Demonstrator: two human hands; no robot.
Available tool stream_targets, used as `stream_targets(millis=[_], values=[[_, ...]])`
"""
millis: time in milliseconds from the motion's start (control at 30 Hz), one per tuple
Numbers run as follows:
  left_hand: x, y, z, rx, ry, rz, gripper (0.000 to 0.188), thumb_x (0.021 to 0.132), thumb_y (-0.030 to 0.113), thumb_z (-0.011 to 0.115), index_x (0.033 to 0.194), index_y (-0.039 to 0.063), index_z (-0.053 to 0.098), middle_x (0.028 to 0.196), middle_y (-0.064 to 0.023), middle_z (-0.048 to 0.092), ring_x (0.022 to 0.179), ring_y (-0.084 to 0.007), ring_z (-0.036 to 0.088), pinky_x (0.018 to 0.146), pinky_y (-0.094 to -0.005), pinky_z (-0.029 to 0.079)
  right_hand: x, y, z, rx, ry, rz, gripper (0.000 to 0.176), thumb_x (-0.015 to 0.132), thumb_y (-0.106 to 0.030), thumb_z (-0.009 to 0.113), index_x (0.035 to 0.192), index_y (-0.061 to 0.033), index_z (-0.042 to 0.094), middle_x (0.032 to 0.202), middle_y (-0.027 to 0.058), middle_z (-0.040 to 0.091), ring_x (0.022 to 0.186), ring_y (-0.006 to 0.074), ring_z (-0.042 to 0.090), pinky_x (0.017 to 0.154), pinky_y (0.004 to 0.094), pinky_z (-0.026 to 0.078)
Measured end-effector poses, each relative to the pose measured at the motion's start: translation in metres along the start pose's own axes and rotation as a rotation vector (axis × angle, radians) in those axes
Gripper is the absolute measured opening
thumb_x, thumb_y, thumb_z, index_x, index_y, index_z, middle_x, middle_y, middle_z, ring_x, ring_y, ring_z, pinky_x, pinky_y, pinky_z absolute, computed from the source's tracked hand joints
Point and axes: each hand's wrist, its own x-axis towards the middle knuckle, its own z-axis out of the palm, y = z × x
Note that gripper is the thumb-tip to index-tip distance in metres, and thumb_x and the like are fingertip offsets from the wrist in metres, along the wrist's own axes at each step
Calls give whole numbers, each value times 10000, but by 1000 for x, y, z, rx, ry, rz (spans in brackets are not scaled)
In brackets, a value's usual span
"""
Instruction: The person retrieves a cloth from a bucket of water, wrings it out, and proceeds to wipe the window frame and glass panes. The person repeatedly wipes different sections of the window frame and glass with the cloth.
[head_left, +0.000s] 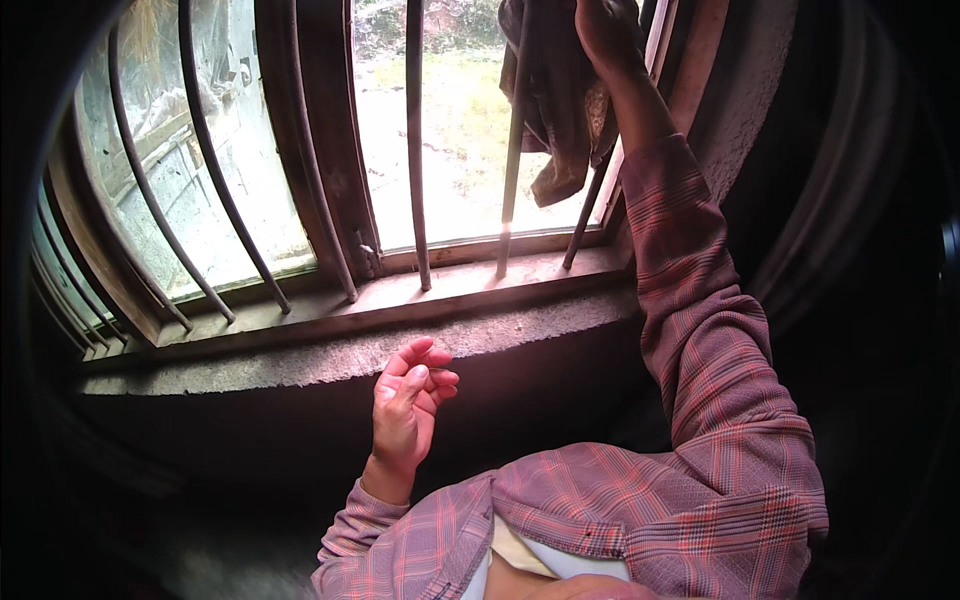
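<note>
My left hand (409, 405) is raised in front of the rough wall ledge below the window, palm turned up and inward. Its fingers are loosely bent and apart, with nothing in them. At the upper right, my right hand (611, 37) reaches up beside a dark, crumpled cloth (559, 112). The frame's top edge cuts off part of that hand, so its grip on the cloth does not show. The cloth hangs before the bright glass, near a window bar (514, 150), its lower end lighter brown and folded.
Several vertical metal bars (415, 150) cross the wooden-framed window. They meet a wooden sill (480, 281), above a rough ledge (315, 352). A small latch (367, 251) sits on the frame. Outside are bright ground and planks (154, 157). Deep shadow covers the area below the ledge.
</note>
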Motion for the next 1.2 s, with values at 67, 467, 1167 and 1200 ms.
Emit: stream_targets(millis=[67, 467, 1167, 1200], values=[[3, -1, -3, 16, 21, 11, 335, 940, 97, 511, 1263, 12, 487, 1092, -134, 623, 886, -186, 649, 780, -314, 539, -23, 30, 2, -301, 14, 16, 581, 993, -502, 381, 1278, -18, 530, 1072, 117, 653, 1001, 255, 605, 896, 356, 454], [82, -6, 65, 385, -157, 193, 455, 954, 138, 529, 1374, 34, 389, 1220, -153, 558, 936, -187, 641, 812, -285, 525, -111, 45, 24, 127, 386, 277, 183, 826, -15, 709, 981, -20, 611, 922, 127, 682, 822, 155, 644, 712, 249, 517], [128, 26, 93, -46, -348, 278, 289, 989, 145, 426, 1261, 64, 478, 1221, -92, 577, 1105, -209, 579, 934, -365, 485, -90, 5, 109, -764, -175, 31, 320, 854, 9, 507, 1167, 71, 517, 985, 248, 614, 899, 400, 602, 847, 429, 465], [118, 6, 84, -42, -319, 254, 303, 972, 102, 432, 1270, 58, 461, 1224, -93, 570, 1102, -203, 573, 933, -344, 475, -131, 33, 108, -457, 74, -76, 407, 849, -11, 504, 1244, 82, 479, 1047, 285, 592, 958, 459, 572, 876, 471, 446]])
